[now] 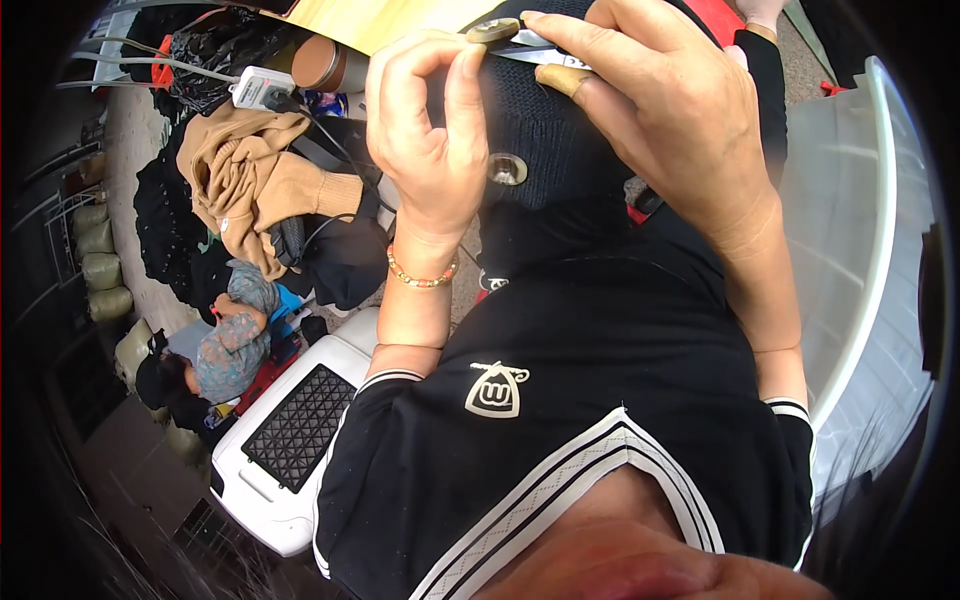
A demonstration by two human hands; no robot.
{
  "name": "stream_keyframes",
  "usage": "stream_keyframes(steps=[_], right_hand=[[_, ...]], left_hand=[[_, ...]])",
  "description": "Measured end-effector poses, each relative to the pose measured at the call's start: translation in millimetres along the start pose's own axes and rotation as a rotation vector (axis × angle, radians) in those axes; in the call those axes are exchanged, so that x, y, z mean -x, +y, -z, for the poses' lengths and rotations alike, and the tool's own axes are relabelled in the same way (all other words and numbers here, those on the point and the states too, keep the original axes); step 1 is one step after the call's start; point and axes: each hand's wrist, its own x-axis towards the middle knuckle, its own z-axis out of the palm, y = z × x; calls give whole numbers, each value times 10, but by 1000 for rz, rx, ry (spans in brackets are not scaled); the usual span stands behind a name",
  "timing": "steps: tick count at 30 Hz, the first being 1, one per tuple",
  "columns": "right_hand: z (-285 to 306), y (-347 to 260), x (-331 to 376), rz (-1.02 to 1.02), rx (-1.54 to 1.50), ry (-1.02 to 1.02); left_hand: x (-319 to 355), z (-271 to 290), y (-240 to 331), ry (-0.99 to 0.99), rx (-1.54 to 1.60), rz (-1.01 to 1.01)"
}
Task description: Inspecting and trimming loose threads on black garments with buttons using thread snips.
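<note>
My left hand (430, 140) is raised at the top middle, pinching the edge of a dark round button (492, 31) between thumb and fingertip. Close beside it, my right hand (680, 110) grips small silver scissors (528, 52), their pointed blades reaching toward the button. Most of the scissors' handle is hidden by my fingers. A tan cover (563, 80) wraps one right fingertip. Below both hands, a dark navy knitted garment (545, 130) lies over my lap, with another shiny round button (507, 169) on it. Any thread is too fine to make out.
A yellow board (390, 20) lies ahead. To the left are a tan knitted garment (262, 180), a white power strip (262, 88) with cables, and a brown round container (318, 64). Another person (235, 340) sits farther left. A translucent plastic bin (850, 220) stands at right.
</note>
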Motion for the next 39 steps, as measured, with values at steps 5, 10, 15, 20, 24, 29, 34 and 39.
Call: stream_keyframes(steps=[5, 10, 15, 20, 24, 29, 34, 39], right_hand=[[-4, -22, -30, -9, -6, -9], [-7, -39, -46, 23, -6, 22], [-61, -41, -34, 36, 4, 77], [-79, -18, -47, 55, 19, 97], [-14, 55, 22, 29, -100, 60], [-2, 158, 230, -59, -224, 43], [-69, 247, 446, -94, -319, 1], [-323, 319, 661, 173, -310, 6]], left_hand=[[-4, 13, -11, 5, -165, -147], [-20, 16, -69, 14, -271, -297], [-10, 26, -86, 44, -309, -354], [-26, 28, -65, 18, -336, -346], [-30, 119, -142, 161, 75, -86], [154, 556, -282, 81, 180, 75], [500, 676, -211, -82, -24, 52], [745, 531, 43, -167, -132, -59]])
